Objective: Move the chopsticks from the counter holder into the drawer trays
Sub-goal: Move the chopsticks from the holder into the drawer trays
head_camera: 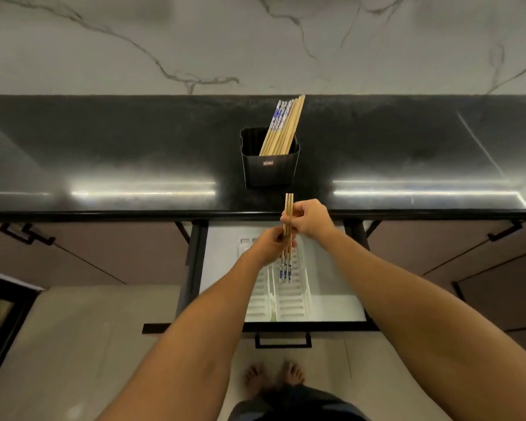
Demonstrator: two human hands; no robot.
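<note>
A black holder [269,170] stands on the dark counter [104,153] with several wooden chopsticks [283,129] leaning to its right side, some with blue-and-white tops. Both hands hold a small bundle of chopsticks [288,205] upright over the open drawer [222,247]. My right hand [308,220] grips the bundle near its middle. My left hand [271,244] holds it lower down. The bundle's blue-patterned ends hang just above the right white slotted tray [292,299]. A second white tray [258,302] lies beside it on the left.
The counter's front edge [134,214] runs across the view just behind my hands. Closed cabinet fronts with black handles [28,233] flank the drawer. The drawer's own handle [283,341] is near my bare feet on the tiled floor.
</note>
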